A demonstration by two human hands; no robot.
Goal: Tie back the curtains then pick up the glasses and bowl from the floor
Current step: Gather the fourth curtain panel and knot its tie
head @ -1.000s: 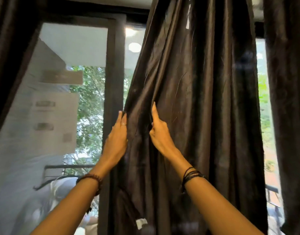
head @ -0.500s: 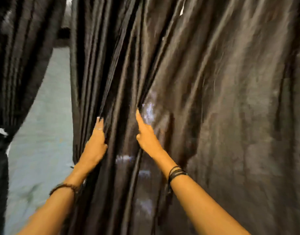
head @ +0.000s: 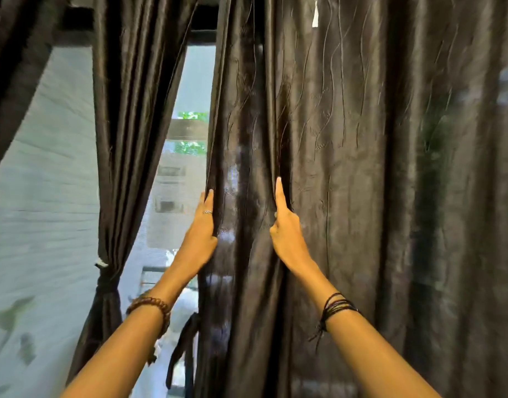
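Left hand rests flat, fingers straight, on the left edge of the loose dark curtain; right hand lies just right of it, index finger up a fold, other fingers tucked into the cloth, so can't tell if it's gripping. Vs half a sec ago the view has swung: window glass shows again left of the curtain, w/ an already tied-back panel beyond, its band cinched low. Both hands keep the same spots on the folds. Means, I'd say, this panel is still being bunched, not tied; a dark strap hangs below the left hand, likely its tie. Glasses & bowl not in view.
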